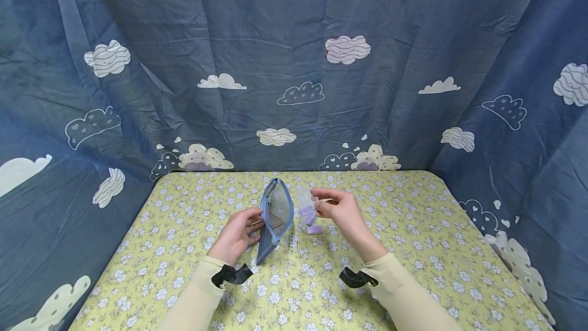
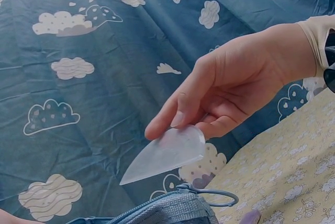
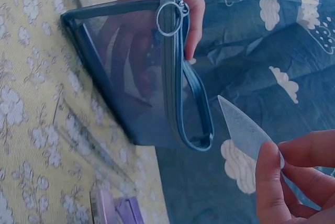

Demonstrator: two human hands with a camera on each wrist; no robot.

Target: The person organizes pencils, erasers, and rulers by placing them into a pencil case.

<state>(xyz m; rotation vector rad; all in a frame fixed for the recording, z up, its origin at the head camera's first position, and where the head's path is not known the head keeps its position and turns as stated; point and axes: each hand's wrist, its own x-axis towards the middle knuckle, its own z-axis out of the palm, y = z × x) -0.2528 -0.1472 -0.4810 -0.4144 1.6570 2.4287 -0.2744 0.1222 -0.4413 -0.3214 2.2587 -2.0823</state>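
Observation:
My left hand (image 1: 237, 232) grips a blue mesh zipper pouch (image 3: 131, 77) by its side, fingers behind the see-through mesh. The pouch's zipper is undone and its mouth gapes toward the right, with a round ring hanging from the zipper end. Beside the mouth, my right hand (image 1: 339, 213) pinches a frosted clear plastic plate (image 2: 170, 153) between thumb and fingertips. That plate has a sharp tip and a curved edge, and its tip points toward the pouch (image 1: 281, 208).
A clear ruler (image 3: 91, 140) lies on the floral tablecloth (image 1: 404, 249) by the pouch. Next to it are a pale purple block (image 1: 314, 230) and a purple piece (image 3: 128, 211). A blue cloud-patterned curtain (image 1: 257, 29) hangs behind the table and along its sides.

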